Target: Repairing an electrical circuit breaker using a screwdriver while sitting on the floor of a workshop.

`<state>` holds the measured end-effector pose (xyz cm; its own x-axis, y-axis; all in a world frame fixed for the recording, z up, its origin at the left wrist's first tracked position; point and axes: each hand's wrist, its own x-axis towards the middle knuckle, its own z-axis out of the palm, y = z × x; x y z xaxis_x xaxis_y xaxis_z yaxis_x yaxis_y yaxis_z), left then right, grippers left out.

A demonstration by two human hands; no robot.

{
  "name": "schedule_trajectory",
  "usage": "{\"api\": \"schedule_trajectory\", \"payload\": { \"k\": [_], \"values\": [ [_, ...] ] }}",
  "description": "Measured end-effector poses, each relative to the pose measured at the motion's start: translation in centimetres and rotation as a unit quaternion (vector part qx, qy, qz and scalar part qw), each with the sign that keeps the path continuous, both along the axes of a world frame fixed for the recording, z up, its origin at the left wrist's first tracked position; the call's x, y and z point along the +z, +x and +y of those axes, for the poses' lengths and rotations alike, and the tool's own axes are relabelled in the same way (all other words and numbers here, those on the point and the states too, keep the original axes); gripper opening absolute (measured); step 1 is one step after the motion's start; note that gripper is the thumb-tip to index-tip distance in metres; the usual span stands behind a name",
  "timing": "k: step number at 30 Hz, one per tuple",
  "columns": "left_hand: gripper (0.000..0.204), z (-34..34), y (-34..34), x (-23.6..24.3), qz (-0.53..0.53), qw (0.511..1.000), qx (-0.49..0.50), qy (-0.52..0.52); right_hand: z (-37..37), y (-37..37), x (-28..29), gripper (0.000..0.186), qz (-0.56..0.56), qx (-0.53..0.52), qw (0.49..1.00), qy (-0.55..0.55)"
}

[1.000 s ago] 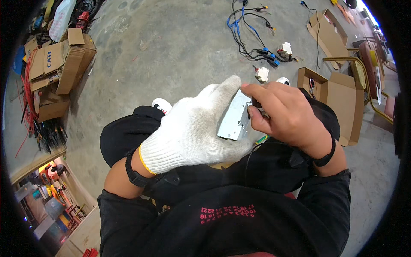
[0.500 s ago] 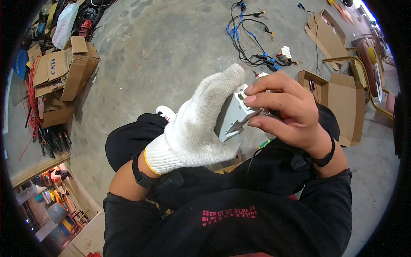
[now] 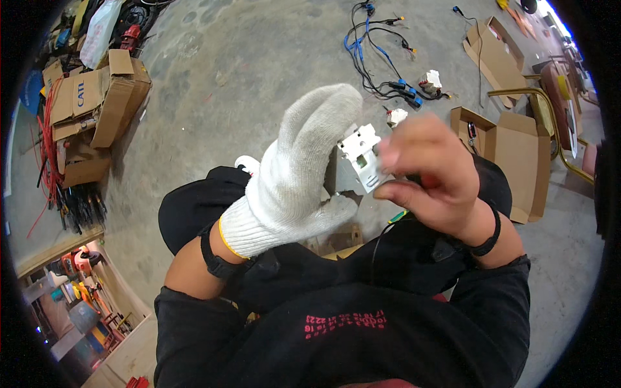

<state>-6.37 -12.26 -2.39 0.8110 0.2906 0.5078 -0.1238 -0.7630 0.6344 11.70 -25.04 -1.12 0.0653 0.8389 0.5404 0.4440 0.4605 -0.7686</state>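
My left hand [image 3: 288, 171], in a white knit glove, is wrapped round a white boxy circuit breaker [image 3: 366, 163] held above my lap. The breaker's face with slots and small holes is turned up toward me. My bare right hand [image 3: 432, 174] is at the breaker's right edge, its thumb against the lower corner and its fingers curled and blurred. A small red patch shows under the right palm; what it belongs to is hidden. Below the hands lies a thin green-and-yellow piece [image 3: 398, 216] beside a dark cord.
Two more white breaker-like blocks [image 3: 396, 117] [image 3: 430, 81] sit on the concrete floor. Beyond them lies a black-and-blue cable harness [image 3: 359, 52]. Open cardboard boxes [image 3: 522, 165] and a gold-framed chair [image 3: 550, 116] stand right; a stacked carton [image 3: 119, 97] and red cables [image 3: 48, 142] left.
The breaker has been turned, so its slotted face now shows instead of its grey side. My right hand has shifted slightly and its fingers are smeared by motion.
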Motion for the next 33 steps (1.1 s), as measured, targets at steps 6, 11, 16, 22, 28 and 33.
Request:
{"api": "schedule_trajectory", "payload": {
  "k": [6,11,16,22,28,33],
  "values": [
    [0.084,-0.1,-0.1,0.3,-0.001,0.997,0.035,0.073,-0.2,-0.4,-0.7,0.064,0.197,0.038,0.955,-0.218],
    [0.082,-0.5,0.0,0.0,-0.032,0.998,0.042,0.021,-0.2,-0.2,0.2,0.057,0.158,0.064,0.935,-0.312],
    [0.082,-0.9,0.3,0.1,0.006,0.999,0.053,0.010,0.2,0.0,0.6,0.040,0.162,0.090,0.911,-0.368],
    [0.077,-1.2,0.0,0.4,0.082,0.993,0.053,-0.073,0.6,-0.2,0.3,0.040,0.220,0.069,0.864,-0.447],
    [0.069,-1.1,0.3,0.5,0.139,0.983,0.085,-0.084,1.1,-0.6,-0.6,0.042,0.301,0.048,0.846,-0.437],
    [0.061,-0.6,0.8,0.4,0.253,0.890,0.085,-0.369,2.5,-0.9,-0.9,0.051,0.327,0.003,0.803,-0.498]
  ]
}}
